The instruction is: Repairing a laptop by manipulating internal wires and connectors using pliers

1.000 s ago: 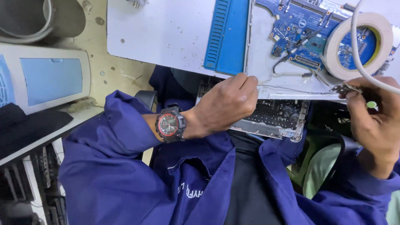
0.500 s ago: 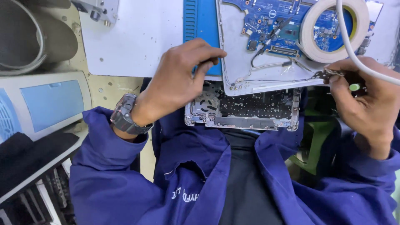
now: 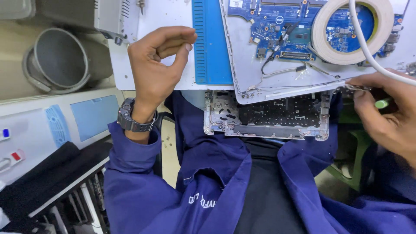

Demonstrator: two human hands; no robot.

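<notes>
The left hand (image 3: 156, 71) hovers half-curled and empty above the tabletop (image 3: 160, 17), while the right hand (image 3: 385, 115) grips a green-handled tool (image 3: 381, 103) beside the laptop base (image 3: 277, 84).

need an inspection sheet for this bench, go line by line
surface: white worktable, with a blue ribbed mat lying on it.
job's things: opened laptop base with a blue circuit board; a keyboard frame lies below it, past the table edge above the lap.
clutter: roll of pale tape resting on the board.
grippers: left hand raised above the table, fingers curled, holding nothing visible; right hand grips a green-tipped tool at the base's edge.
cables: white cable crosses the tape roll; thin black wires on the base.
surroundings: grey round bin, a grey machine and a white device with pale blue panels at left.
</notes>
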